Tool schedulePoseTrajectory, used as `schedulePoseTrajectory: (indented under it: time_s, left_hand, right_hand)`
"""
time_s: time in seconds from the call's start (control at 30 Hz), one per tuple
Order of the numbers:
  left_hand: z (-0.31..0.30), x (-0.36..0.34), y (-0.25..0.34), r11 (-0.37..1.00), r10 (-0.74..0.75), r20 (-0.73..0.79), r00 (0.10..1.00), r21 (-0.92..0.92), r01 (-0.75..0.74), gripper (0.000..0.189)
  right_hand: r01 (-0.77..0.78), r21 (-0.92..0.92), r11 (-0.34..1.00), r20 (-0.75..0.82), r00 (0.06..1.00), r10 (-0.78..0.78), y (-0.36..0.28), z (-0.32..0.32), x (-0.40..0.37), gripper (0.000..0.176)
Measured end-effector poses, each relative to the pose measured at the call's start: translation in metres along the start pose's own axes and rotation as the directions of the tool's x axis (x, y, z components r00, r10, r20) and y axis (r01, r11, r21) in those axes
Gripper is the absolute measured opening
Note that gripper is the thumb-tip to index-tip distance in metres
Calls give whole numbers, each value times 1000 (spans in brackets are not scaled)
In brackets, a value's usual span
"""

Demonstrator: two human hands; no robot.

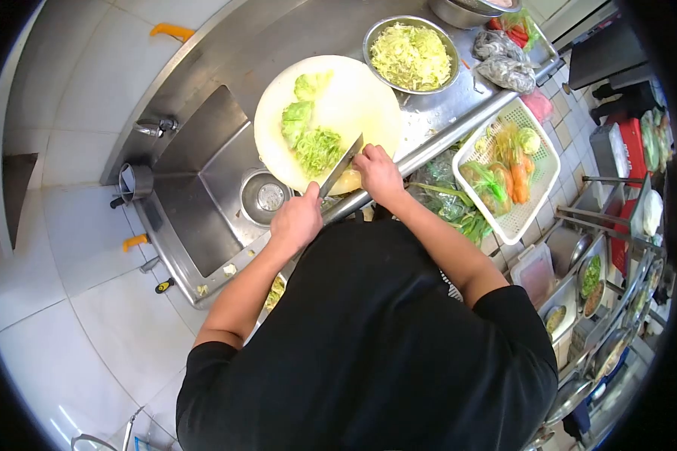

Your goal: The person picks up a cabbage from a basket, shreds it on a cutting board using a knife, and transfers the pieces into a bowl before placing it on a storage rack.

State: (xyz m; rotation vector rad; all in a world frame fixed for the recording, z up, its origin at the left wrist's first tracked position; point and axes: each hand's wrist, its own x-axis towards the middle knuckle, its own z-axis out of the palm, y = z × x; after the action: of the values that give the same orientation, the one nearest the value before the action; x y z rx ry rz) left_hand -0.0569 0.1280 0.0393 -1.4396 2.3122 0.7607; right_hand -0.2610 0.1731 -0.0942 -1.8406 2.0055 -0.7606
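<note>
Gripping the handle of a knife [341, 167], the left hand [296, 218] is at the near edge of a round, pale yellow cutting board [368, 98], its fingers clenched around the handle. The blade slants away from it, far and to the right, over the board. The right hand [378, 177] is just beside the blade on its right, its fingers bent down against a yellowish piece [347, 181] at the board's near edge; whether they also touch the blade I cannot tell.

Left of the blade, a heap of finely cut greens [319, 151] lies on the board, with larger green leaves [297, 119] beyond it. To the left of the board is a steel sink [210, 188], with a round metal drain [269, 197] at the board's near left and a tap [155, 127] along the sink's far left side.

To the right, past the edge of the steel table [278, 30], loose greens [470, 225] lie beside a white basket [543, 197] holding carrots [520, 180], a pale round vegetable [529, 140] and bagged vegetables [489, 184].

Beyond the board, on the table's far right, stands a metal bowl [368, 54] full of pale shreds [411, 56]. Right of it lie grey plastic bags [504, 62].
</note>
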Motion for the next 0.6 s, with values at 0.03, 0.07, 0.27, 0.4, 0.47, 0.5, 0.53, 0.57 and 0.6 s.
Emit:
schedulePoseTrajectory:
  time_s: [0.03, 0.07, 0.27, 0.4, 0.47, 0.5, 0.53, 0.57, 0.6]
  left_hand:
    - [8, 1, -1, 1000, -18, 5, 1000, -5, 18, 23]
    - [21, 3, -7, 999, -36, 8, 999, -4, 36, 23]
    - [28, 2, -1, 999, -46, -17, 999, -9, 46, 26]
    - [21, 0, 12, 999, -44, -43, 998, -17, 43, 27]
    - [34, 4, 10, 998, -60, -26, 998, -22, 59, 26]
    - [32, 4, 14, 998, -67, -17, 998, -21, 67, 26]
    - [28, 3, 17, 998, -66, -24, 998, -10, 66, 26]
    - [24, -1, 22, 998, -67, -28, 997, -5, 67, 26]
    - [21, -4, 28, 997, -72, -33, 997, -2, 72, 27]
  right_hand:
    - [1, -41, 999, 5, 1000, 0, -1, -5, 2, 9]
    - [-7, -30, 1000, 17, 1000, 8, -1, -5, 2, 9]
    - [3, -1, 1000, 31, 1000, -3, 8, -5, -1, 9]
    - [-22, -8, 1000, 9, 1000, 22, 13, -12, -6, 12]
    - [-12, -12, 1000, 17, 1000, 13, 15, -15, -6, 13]
    - [-1, -3, 1000, 27, 1000, 1, 18, -15, -7, 13]
    - [8, 2, 1000, 35, 999, -8, 21, -14, -7, 13]
    - [16, -3, 1000, 26, 1000, -16, 23, -13, -9, 12]
    - [28, -7, 1000, 21, 999, -28, 26, -13, -9, 12]
